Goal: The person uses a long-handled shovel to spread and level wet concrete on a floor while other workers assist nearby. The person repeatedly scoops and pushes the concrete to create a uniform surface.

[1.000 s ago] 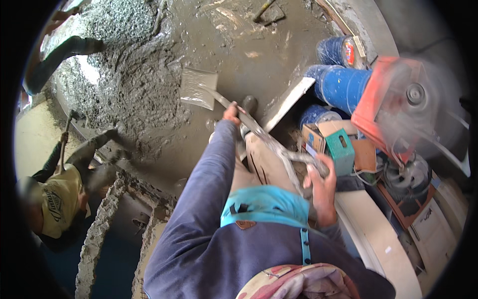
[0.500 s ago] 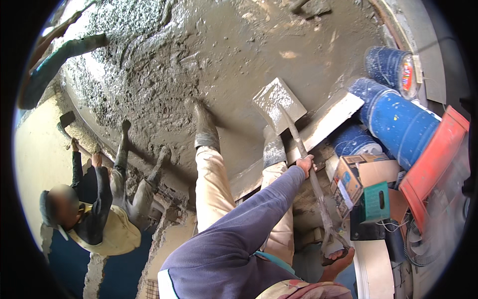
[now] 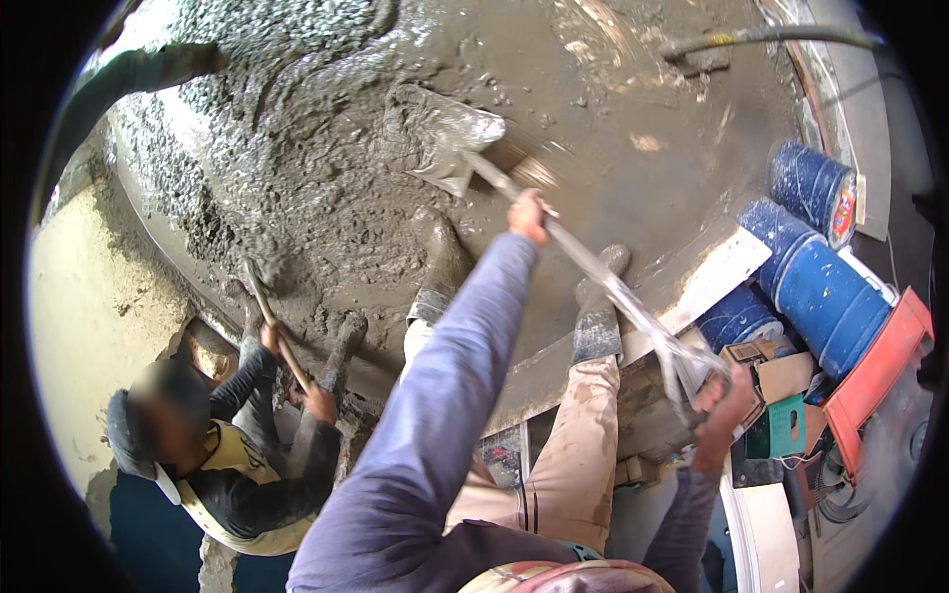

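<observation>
A long-handled shovel [image 3: 613, 287] runs slantwise across the middle of the view. Its flat square blade [image 3: 440, 148], partly smeared by motion, lies in the wet grey concrete [image 3: 297, 188]. My left hand [image 3: 529, 217] is closed round the shaft a little behind the blade, with that arm stretched forward. At the rear end my right hand [image 3: 727, 400] grips the handle, slightly blurred. My mud-coated boots [image 3: 598, 316] stand in the wet mix near its edge, beneath the shaft.
A co-worker [image 3: 217, 445] at lower left holds a tool [image 3: 277, 326] in the mix. Blue drums [image 3: 825, 296], a red panel [image 3: 880, 376], a green box [image 3: 786, 425] and cardboard stand right. A hose [image 3: 771, 38] crosses the far right; a pale board [image 3: 717, 277] edges the concrete.
The shovel blade has swung forward and left into the thicker concrete. Both my hands moved with it, the right one rising. The co-worker's tool now reaches the mix.
</observation>
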The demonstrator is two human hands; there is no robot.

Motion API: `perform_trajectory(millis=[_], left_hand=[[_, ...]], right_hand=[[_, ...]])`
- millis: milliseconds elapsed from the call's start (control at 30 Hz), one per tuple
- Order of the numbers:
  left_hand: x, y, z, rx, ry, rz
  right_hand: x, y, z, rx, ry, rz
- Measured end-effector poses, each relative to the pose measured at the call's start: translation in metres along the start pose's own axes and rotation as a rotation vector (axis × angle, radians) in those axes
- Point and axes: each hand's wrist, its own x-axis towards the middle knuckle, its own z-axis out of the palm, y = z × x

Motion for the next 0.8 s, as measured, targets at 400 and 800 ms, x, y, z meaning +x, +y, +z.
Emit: perform_trajectory(millis=[400, 800], left_hand=[[-0.118, 0.482, -0.188, -0.227, -0.259, 0.274], [-0.057, -0.003, -0.076, 0.421, -0.013, 0.011]], right_hand=[[-0.255, -0.028, 0.300, -0.085, -0.765, -0.605], [-0.092, 0.064, -0.128, -0.043, -0.135, 0.003]])
